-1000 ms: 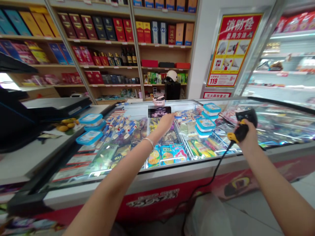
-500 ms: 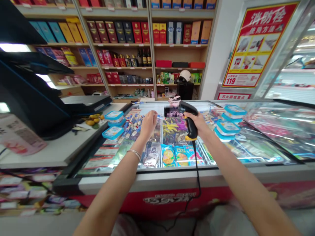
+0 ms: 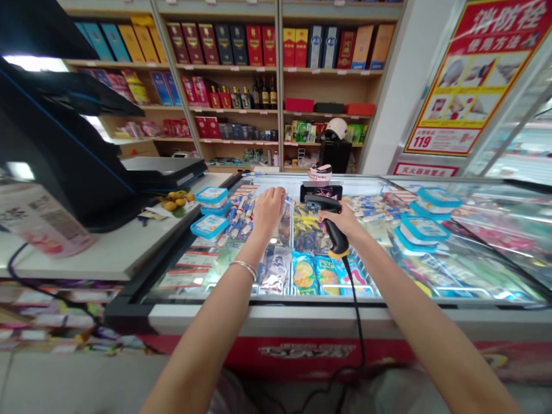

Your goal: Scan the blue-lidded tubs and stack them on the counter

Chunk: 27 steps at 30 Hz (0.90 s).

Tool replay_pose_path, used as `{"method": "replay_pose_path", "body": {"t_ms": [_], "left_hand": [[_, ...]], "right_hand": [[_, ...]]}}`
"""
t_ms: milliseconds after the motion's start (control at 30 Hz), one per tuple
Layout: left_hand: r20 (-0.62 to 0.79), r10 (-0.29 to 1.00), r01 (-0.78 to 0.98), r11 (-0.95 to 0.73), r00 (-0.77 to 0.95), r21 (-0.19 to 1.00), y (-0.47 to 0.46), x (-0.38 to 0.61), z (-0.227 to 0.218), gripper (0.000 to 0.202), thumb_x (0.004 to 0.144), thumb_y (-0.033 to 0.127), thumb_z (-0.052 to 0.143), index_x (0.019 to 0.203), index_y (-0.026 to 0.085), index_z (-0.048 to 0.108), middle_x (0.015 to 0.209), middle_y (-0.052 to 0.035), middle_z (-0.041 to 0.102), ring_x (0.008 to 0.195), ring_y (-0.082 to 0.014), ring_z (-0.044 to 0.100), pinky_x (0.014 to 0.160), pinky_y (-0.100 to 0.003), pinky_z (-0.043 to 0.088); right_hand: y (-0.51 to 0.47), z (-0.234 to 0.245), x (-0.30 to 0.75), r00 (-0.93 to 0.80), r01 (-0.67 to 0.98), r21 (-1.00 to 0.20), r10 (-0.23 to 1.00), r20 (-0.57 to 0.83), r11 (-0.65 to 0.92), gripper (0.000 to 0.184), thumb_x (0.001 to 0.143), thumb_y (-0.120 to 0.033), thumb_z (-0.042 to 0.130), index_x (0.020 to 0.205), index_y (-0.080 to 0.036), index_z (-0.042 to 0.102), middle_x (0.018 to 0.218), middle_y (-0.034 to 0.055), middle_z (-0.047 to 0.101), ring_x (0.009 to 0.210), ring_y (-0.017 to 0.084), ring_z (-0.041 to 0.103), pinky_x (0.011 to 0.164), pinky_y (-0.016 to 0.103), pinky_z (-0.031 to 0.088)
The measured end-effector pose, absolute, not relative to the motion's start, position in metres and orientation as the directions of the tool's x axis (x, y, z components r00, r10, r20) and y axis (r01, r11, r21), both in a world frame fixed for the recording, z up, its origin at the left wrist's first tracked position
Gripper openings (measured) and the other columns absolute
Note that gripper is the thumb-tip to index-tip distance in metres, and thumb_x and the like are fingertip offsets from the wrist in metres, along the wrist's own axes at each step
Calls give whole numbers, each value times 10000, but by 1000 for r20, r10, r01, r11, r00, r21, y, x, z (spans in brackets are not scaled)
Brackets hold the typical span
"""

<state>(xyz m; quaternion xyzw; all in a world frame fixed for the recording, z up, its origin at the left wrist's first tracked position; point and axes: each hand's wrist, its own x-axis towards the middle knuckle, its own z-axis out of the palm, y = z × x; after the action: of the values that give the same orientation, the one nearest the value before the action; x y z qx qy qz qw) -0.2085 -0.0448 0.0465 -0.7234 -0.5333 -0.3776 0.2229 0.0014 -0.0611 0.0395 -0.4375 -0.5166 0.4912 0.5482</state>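
Note:
My right hand [image 3: 345, 221] is wrapped around a black barcode scanner [image 3: 335, 233] with yellow trim. The scanner's head points left, and its cable hangs down over the freezer's front. My left hand [image 3: 269, 213], with a bracelet at the wrist, is held over the freezer glass [image 3: 241, 270], its back toward me and its fingers curled. Whatever is in those fingers is hidden. Just behind the scanner stands a dark phone [image 3: 334, 191], with a pink item [image 3: 320, 173] bearing black lettering behind it.
Blue-lidded tubs stand on the freezer at left [image 3: 210, 225] and right [image 3: 425, 230]. A counter [image 3: 125, 244] at left carries a scale [image 3: 166, 172], yellow fruit [image 3: 175, 200] and a printed carton [image 3: 41, 221]. Shelves [image 3: 233, 69] of boxes and bottles line the back.
The scanner has swung from upright-angled to a level head pointing left, nearer my left hand. My left hand has turned knuckles up, hiding the small pale item at its fingertips. The view has shifted left.

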Motion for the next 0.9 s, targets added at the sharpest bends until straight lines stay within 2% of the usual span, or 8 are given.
{"method": "replay_pose_path", "body": {"t_ms": [100,233,367,500,600,700,800,900], "left_hand": [[781,620,950,-281,72,135,-41,-218,47,260,990,344,345,995,171,538,935,-108,647,920,-236,594,822,-336,441],[720,680,968,-61,-139,245,-37,-239,45,195,947,310,437,1015,160,542,983,-131,667,985,-270,601,856,-358,443],[623,758,978,90,-190,189,-37,-248,36,226,903,288,476,1065,159,566,1026,-154,684,1097,-306,576,958,-424,408],[616,768,983,97,-173,155,-36,-247,24,277,887,285,459,1098,155,583,1055,-172,690,1148,-324,557,974,-476,401],[635,757,984,64,-155,164,-34,-242,14,386,903,373,436,1157,125,586,1163,-207,655,1186,-348,536,989,-501,396],[603,796,990,-43,-45,132,-33,-234,2,535,920,482,385,1341,174,502,1408,-166,517,1351,-349,397,1106,-550,276],[498,867,995,-68,21,77,-31,-227,-8,564,932,490,346,1427,234,429,1549,-96,347,1453,-367,208,1144,-631,125],[467,884,997,-45,13,58,-29,-226,-14,538,955,434,296,1431,224,431,1559,-96,325,1456,-366,204,1138,-659,93]], "right_hand": [[-60,36,1,-27,-165,-980,992,122,115,416,602,-245,809,888,-232,508,557,-39,627,372,156,565,320,245,456],[-55,28,4,-31,-373,-924,993,110,90,335,606,-291,809,805,-195,557,586,-22,626,385,110,543,328,209,449],[-53,27,15,-16,-579,-815,999,45,27,290,623,-291,798,734,-191,550,594,-42,597,392,59,501,326,153,437],[-52,28,26,-25,-712,-702,999,47,15,296,644,-318,789,729,-205,530,613,-68,578,403,33,485,325,113,424],[-51,27,30,-24,-757,-653,997,69,27,318,648,-328,795,741,-211,514,625,-83,578,404,22,483,334,99,429],[-51,27,30,-13,-762,-646,997,75,39,310,665,-328,786,746,-215,510,635,-85,582,406,20,483,352,97,447],[-51,27,30,-11,-755,-655,997,79,44,293,676,-340,774,750,-212,521,635,-77,576,405,25,477,350,102,451],[-52,27,30,-9,-751,-659,997,71,40,286,683,-348,768,748,-213,524,628,-73,570,406,30,475,338,107,445]]}}
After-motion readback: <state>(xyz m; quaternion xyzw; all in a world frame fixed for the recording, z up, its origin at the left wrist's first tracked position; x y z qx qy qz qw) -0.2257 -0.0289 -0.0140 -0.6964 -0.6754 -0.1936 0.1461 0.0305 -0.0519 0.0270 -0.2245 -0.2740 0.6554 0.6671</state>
